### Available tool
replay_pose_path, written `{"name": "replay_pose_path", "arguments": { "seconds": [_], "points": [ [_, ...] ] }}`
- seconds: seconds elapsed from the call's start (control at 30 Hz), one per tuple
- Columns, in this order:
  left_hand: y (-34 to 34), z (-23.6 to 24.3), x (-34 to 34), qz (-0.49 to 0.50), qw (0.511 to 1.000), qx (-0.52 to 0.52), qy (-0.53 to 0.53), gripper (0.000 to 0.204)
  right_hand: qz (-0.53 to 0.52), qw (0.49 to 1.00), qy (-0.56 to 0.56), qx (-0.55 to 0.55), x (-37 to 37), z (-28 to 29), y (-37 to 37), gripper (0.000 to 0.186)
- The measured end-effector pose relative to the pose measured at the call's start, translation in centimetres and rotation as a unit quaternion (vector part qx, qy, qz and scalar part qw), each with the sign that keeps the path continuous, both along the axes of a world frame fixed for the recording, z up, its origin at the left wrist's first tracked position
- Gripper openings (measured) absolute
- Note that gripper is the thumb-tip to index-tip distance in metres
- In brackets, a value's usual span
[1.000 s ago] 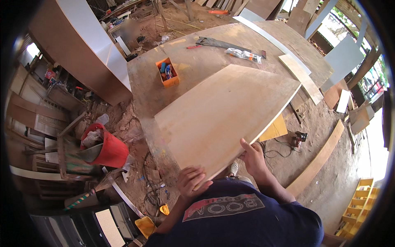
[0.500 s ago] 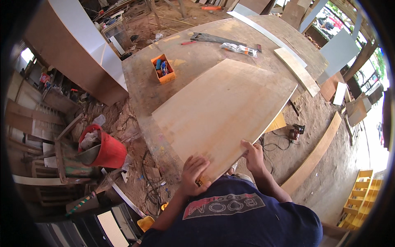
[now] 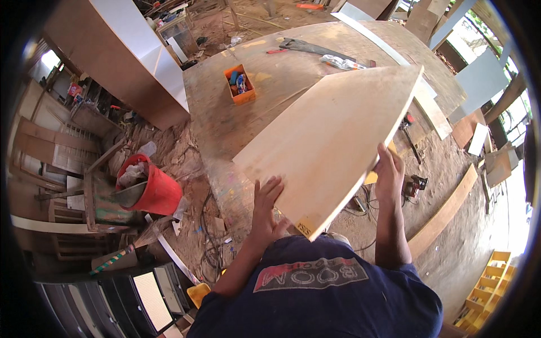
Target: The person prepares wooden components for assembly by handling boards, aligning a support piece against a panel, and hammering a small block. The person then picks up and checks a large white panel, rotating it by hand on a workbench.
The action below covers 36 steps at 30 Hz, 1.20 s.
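Note:
A pale plywood board (image 3: 321, 135) slants above the worktable (image 3: 211, 124), its right side raised. My right hand (image 3: 389, 169) is closed round the board's right edge, thumb up along it. Against the near left edge rests my left hand (image 3: 265, 211), its fingers stretched and spread, the thumb pointing toward the near corner. That corner bears a small dark printed mark and sits close to my dark blue shirt. The fingertips behind the board on the right are hidden.
On the table are an orange box of small items (image 3: 240, 84), a handsaw (image 3: 315, 49) and a clear plastic packet (image 3: 341, 62). A red bucket (image 3: 160, 191) stands left. A corded power tool (image 3: 416, 185) and a curved plank (image 3: 445, 211) lie on the floor at right.
The board's right side has lifted and tilted off the table. My right hand has risen with it along the edge. My left hand has slid off the near corner to the left edge.

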<state>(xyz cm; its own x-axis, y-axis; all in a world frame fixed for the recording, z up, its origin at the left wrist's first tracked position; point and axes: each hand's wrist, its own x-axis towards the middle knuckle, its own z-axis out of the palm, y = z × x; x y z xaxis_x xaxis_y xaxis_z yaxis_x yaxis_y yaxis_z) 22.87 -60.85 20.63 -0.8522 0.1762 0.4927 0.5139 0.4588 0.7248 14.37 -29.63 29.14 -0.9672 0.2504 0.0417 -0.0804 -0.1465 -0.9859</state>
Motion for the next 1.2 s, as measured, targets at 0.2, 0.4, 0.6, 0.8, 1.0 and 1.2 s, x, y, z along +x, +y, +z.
{"name": "replay_pose_path", "arguments": {
  "seconds": [0.2, 0.4, 0.6, 0.8, 1.0, 1.2],
  "points": [
    [1.1, -0.6, -3.0, 0.100, 0.987, 0.105, 0.065, 0.058, 0.071, 0.995, 0.064, 0.003, -3.7, 3.7, -2.6, 0.045],
    [0.9, -0.3, -4.2, 0.101, 0.982, 0.141, 0.077, 0.054, 0.071, 0.996, 0.057, 0.026, -5.6, 4.4, -2.6, 0.043],
    [1.0, -0.7, -4.4, 0.105, 0.975, 0.172, 0.095, 0.051, 0.087, 0.994, 0.043, 0.044, -6.6, 5.9, -2.7, 0.044],
    [0.9, -1.4, -4.1, 0.123, 0.980, 0.134, 0.084, 0.049, 0.088, 0.995, 0.031, 0.046, -7.5, 5.2, -1.7, 0.050],
    [1.6, -1.6, -4.0, 0.116, 0.978, 0.149, 0.084, 0.049, 0.072, 0.997, 0.020, 0.034, -7.4, 4.8, -0.6, 0.057],
    [1.7, -2.1, -3.7, 0.127, 0.980, 0.143, 0.061, 0.050, 0.094, 0.995, -0.003, 0.030, -7.2, 4.9, 0.1, 0.062]
  ]
}}
